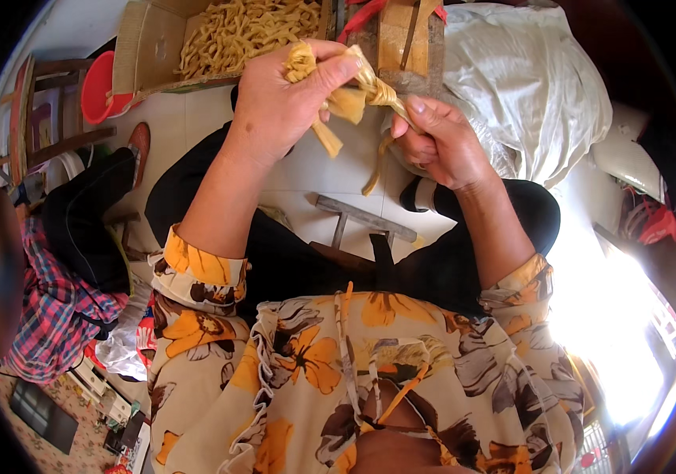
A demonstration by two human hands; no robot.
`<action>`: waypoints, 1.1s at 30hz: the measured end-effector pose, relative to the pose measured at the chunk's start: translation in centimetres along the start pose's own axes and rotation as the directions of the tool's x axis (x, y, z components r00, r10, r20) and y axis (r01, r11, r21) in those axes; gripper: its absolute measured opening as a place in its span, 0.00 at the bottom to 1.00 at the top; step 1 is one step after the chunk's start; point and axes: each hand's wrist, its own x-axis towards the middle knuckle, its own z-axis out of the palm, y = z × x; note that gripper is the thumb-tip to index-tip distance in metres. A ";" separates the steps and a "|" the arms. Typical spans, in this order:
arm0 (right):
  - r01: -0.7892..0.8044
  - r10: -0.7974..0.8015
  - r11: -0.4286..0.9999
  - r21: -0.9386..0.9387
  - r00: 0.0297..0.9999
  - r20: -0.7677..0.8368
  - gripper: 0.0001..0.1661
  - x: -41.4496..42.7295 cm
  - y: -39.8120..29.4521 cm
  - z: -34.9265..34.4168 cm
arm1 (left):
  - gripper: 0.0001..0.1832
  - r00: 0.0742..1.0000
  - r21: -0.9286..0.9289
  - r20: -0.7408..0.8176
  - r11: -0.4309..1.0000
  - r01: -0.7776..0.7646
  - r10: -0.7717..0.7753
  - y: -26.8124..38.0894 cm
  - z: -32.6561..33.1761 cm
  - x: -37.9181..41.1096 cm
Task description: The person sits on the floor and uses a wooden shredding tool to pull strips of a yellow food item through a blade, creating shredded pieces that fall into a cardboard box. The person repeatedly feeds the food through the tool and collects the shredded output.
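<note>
A yellowish, pliable strip (380,92), which looks like tofu skin, is wound into a knot between my two hands. My left hand (290,89) grips its upper end between thumb and forefinger, along with a crumpled bunch of similar strips (300,61). Loose ends of the bunch (328,139) hang below those fingers. On the other side, my right hand (441,139) pinches the narrow tail of the wound strip. A thin strip end (378,166) dangles beside the right fingers. Both hands are raised above my lap, and their curled fingers hide part of the strips.
A cardboard box (151,50) full of short yellowish twisted pieces (252,32) stands ahead. Next to it is a wooden board (403,41). A white cloth-covered bundle (518,77) lies right; a red basin (98,89) stands left. Another person in a plaid shirt (59,302) sits at left.
</note>
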 end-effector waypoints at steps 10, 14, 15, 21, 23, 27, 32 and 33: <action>-0.043 -0.043 0.948 -0.316 0.965 -0.260 0.16 -0.7 -1.2 0.4 | 0.06 0.979 -0.200 0.106 0.960 0.195 -0.177 -1.0 0.9 -0.4; 0.075 -0.455 0.711 -0.699 0.807 -0.376 0.15 0.3 -2.1 -0.8 | 0.08 0.996 -0.166 -0.005 0.982 0.089 -0.091 -1.1 1.5 1.3; 0.068 -0.524 0.659 -0.749 0.755 -0.393 0.15 0.6 -2.1 -1.2 | 0.08 0.997 -0.165 -0.012 0.984 0.073 -0.076 -1.3 2.3 1.7; -0.180 -0.758 0.243 -0.953 0.579 -0.302 0.14 3.7 -1.9 -2.7 | 0.09 0.994 0.111 -0.106 0.994 0.021 -0.009 -4.7 2.8 5.3; -0.185 -0.817 0.201 -0.962 0.510 -0.269 0.15 3.8 -1.8 -4.2 | 0.09 0.978 0.066 -0.170 0.988 0.137 -0.124 -4.4 2.6 5.5; 0.164 -0.705 0.602 -0.782 0.570 -0.423 0.13 3.4 -2.0 -2.4 | 0.12 0.971 -0.027 -0.237 1.000 0.017 -0.023 -4.0 1.0 5.6; 0.561 -0.756 0.482 -0.673 0.654 0.004 0.09 -1.9 -3.3 6.1 | 0.12 0.915 -0.180 -0.396 0.970 -0.160 0.078 0.1 -2.6 7.9; 0.612 -0.720 0.391 -0.688 0.669 0.186 0.08 -2.4 -3.8 7.4 | 0.07 0.886 -0.232 -0.457 0.952 -0.199 0.073 1.6 -4.0 7.7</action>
